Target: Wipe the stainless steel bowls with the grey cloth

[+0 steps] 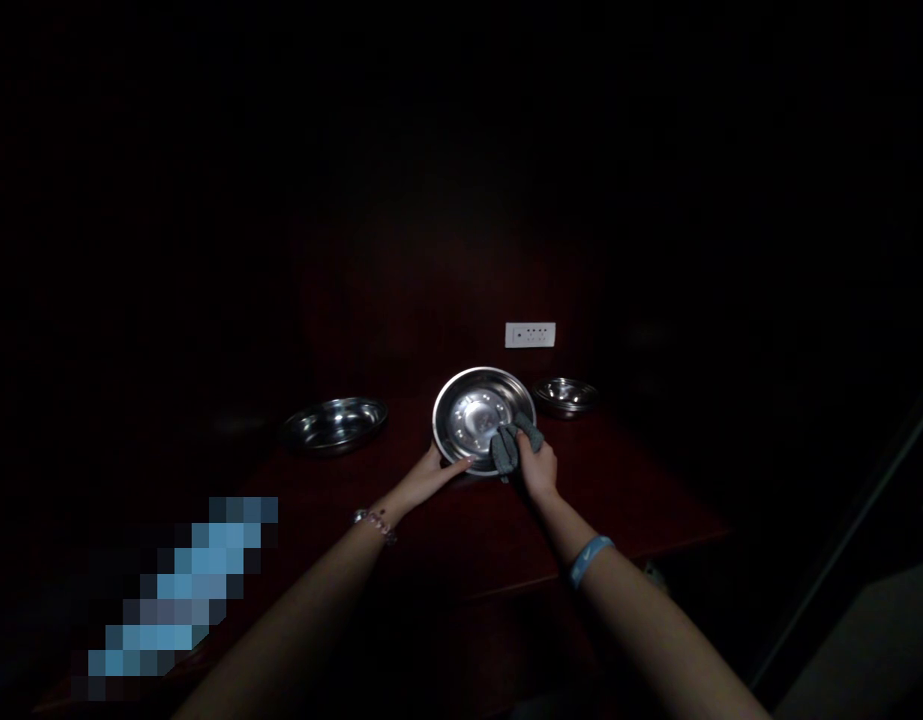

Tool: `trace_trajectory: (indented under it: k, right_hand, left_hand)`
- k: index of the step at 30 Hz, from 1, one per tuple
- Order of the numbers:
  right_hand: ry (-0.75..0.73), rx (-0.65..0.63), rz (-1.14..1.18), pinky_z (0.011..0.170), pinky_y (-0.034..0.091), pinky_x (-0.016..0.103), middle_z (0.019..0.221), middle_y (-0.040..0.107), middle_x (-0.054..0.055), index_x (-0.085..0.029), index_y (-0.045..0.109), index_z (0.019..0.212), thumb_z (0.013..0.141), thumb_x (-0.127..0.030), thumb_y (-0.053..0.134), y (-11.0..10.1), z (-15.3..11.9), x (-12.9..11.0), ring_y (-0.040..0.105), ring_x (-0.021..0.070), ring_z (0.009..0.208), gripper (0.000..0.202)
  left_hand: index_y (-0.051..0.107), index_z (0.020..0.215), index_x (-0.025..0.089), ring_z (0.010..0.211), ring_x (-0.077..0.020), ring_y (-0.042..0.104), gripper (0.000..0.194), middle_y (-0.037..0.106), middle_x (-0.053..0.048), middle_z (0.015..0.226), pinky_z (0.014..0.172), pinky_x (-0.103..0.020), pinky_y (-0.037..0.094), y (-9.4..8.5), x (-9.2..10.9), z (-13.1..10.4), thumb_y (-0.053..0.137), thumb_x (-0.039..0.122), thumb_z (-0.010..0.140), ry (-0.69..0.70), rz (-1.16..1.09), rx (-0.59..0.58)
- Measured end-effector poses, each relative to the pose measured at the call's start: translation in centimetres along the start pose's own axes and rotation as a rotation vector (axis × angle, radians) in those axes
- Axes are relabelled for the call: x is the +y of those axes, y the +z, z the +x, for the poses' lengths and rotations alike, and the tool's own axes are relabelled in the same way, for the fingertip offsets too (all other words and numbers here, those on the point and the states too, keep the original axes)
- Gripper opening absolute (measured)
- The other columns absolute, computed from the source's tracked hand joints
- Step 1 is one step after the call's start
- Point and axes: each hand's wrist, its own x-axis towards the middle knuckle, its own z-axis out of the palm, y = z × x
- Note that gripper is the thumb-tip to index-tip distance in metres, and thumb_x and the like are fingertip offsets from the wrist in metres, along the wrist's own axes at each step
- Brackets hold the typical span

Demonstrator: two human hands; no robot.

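Observation:
A shiny steel bowl (476, 412) is tilted up in front of me, its inside facing my way. My left hand (431, 475) grips the lower left of its rim, the thumb on the near edge and the other fingers hidden behind. In my right hand (537, 468) is a bunched grey cloth (506, 450), pressed against the lower right of the bowl's rim and inner wall. Dim light hides how the right fingers lie around the cloth.
On the dark red table (618, 490), a wide steel bowl (337, 425) sits at the left. A few stacked steel bowls (567, 395) stand at the back right. Behind them, a white socket plate (530, 335) is on the wall. A pixelated blue patch (206, 570) covers the lower left.

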Motion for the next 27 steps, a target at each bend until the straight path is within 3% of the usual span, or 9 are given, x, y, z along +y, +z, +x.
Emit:
trace_trajectory:
  k: [5,13,18,22,24,27]
  right_hand:
    - [-0.003,-0.022,0.029,0.082,0.053,0.029,0.103,0.076,0.008,-0.019,0.074,0.104,0.082,-0.054,0.056,0.2,0.0,0.1,0.071,0.0245,0.097,0.046]
    - [-0.009,-0.041,0.069,0.083,0.053,0.03,0.105,0.076,0.009,-0.018,0.073,0.107,0.081,-0.053,0.058,0.3,0.1,0.2,0.07,0.0241,0.097,0.047]
    - [-0.01,-0.037,0.09,0.084,0.053,0.03,0.106,0.075,0.008,-0.019,0.073,0.108,0.08,-0.053,0.059,0.2,0.0,0.0,0.07,0.0249,0.099,0.046]
    - [-0.006,-0.033,0.073,0.085,0.053,0.031,0.105,0.076,0.008,-0.02,0.074,0.106,0.08,-0.055,0.059,0.2,-0.2,-0.2,0.07,0.0254,0.1,0.046]
    - [-0.002,-0.039,0.063,0.084,0.053,0.031,0.103,0.076,0.008,-0.02,0.074,0.105,0.08,-0.055,0.058,0.1,-0.3,-0.4,0.07,0.0254,0.099,0.046]
    - [0.01,-0.046,0.028,0.083,0.053,0.032,0.101,0.076,0.009,-0.019,0.074,0.103,0.079,-0.056,0.059,0.0,-0.5,-0.5,0.071,0.026,0.097,0.047]
  left_hand:
    - [0.048,0.135,0.015,0.134,-0.0279,0.047,0.066,0.053,-0.016,0.143,0.116,-0.046,0.029,-0.2,-0.8,0.5,0.066,0.045,0.078,-0.022,0.014,0.043]
    - [0.053,0.13,0.017,0.132,-0.0288,0.049,0.059,0.057,-0.013,0.14,0.116,-0.048,0.028,-0.3,-0.2,0.6,0.064,0.038,0.076,-0.035,0.03,0.107]
    - [0.05,0.132,0.017,0.132,-0.0289,0.049,0.059,0.056,-0.012,0.139,0.116,-0.047,0.029,-0.2,0.0,0.5,0.062,0.038,0.078,-0.018,0.042,0.107]
    - [0.035,0.142,0.018,0.133,-0.025,0.047,0.064,0.052,-0.013,0.141,0.115,-0.041,0.029,-0.4,0.8,0.4,0.055,0.04,0.085,0.048,0.088,0.203]
    - [0.028,0.144,0.018,0.127,-0.0235,0.053,0.064,0.054,-0.013,0.138,0.111,-0.039,0.034,-0.5,1.3,0.3,0.049,0.043,0.089,0.049,0.1,0.265]
    - [0.034,0.141,0.021,0.111,-0.0239,0.063,0.058,0.063,-0.01,0.126,0.1,-0.038,0.044,-0.7,2.1,0.2,0.045,0.048,0.091,0.0,0.11,0.323]
